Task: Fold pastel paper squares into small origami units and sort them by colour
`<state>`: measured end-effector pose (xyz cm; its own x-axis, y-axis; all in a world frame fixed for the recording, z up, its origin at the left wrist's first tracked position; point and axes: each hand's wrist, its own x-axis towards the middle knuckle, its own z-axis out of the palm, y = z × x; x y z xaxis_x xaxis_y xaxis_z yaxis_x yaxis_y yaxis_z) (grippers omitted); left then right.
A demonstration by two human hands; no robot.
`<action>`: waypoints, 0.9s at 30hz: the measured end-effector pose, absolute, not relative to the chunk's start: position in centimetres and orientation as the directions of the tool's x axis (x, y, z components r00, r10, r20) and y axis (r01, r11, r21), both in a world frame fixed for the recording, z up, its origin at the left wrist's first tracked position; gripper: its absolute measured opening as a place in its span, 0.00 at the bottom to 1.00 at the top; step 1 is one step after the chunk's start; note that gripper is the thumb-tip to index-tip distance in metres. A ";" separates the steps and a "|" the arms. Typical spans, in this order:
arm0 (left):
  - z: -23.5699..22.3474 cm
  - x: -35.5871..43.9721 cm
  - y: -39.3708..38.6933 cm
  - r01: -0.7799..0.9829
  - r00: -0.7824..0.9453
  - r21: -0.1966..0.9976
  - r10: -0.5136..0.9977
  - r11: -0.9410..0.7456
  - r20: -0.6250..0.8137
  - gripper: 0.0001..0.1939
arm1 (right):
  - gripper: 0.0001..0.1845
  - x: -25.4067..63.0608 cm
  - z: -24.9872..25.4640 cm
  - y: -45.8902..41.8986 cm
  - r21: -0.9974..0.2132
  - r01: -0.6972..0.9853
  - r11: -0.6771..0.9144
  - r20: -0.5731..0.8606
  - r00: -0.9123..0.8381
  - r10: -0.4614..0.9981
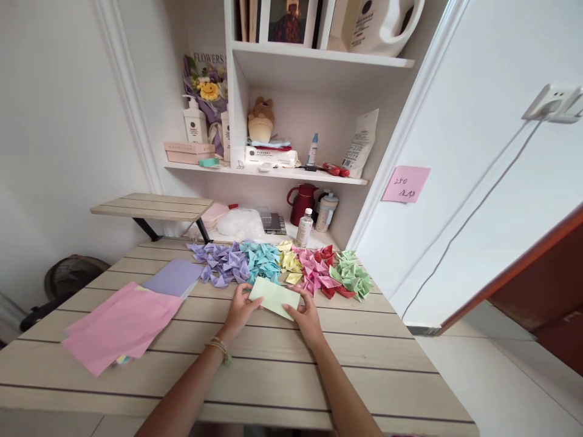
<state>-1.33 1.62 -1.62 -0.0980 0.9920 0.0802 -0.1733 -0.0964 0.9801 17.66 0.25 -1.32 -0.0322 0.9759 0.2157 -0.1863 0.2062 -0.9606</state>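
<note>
A pale green sheet of paper (274, 297), rectangular and apparently folded, is held between my two hands above the slatted table. My left hand (241, 308) pinches its left end, thumb on the near face. At the right end, my right hand (307, 314) grips it the same way. Just beyond the paper lie piles of folded paper pieces: purple (225, 264), blue (260, 261), yellow (289, 260), pink (313, 267), red (328, 290) and green (351, 274).
Loose pink sheets (122, 325) and purple sheets (172, 277) lie at the table's left. A small raised stand (155, 207) is at the back left. A bottle (305, 228) and a red jug (302, 204) stand behind the piles, under white shelves (255, 172).
</note>
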 end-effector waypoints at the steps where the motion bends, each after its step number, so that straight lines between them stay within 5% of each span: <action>1: -1.6 -1.3 1.6 -0.182 -0.112 0.977 0.989 -0.112 0.093 0.26 | 0.32 17.6 -1.3 0.2 -0.960 -0.166 0.224 0.231 -0.019 0.973; 5: -1.2 -1.1 1.3 -0.203 -0.093 0.966 0.985 -0.162 0.146 0.22 | 0.27 17.2 -1.7 0.4 -0.956 -0.035 0.292 0.288 0.085 0.954; 11: -0.9 -0.9 0.6 -0.072 0.188 0.985 0.968 -0.158 0.169 0.10 | 0.16 17.1 -2.3 0.5 -0.970 0.046 0.239 0.242 0.094 0.966; 19: -1.7 -1.2 1.3 -0.179 0.077 0.975 0.986 -0.133 0.148 0.17 | 0.26 16.4 -1.1 -0.3 -0.966 -0.132 0.220 0.250 -0.278 0.928; 24: -2.1 -1.1 1.4 -0.036 0.090 0.985 0.981 -0.169 0.171 0.13 | 0.13 16.9 -0.6 -0.5 -0.945 0.025 0.327 0.316 -0.199 0.928; 27: -2.1 -1.1 1.2 0.118 0.093 0.972 0.976 -0.206 0.195 0.09 | 0.13 17.3 -1.0 -0.2 -0.948 0.069 0.310 0.301 -0.116 0.947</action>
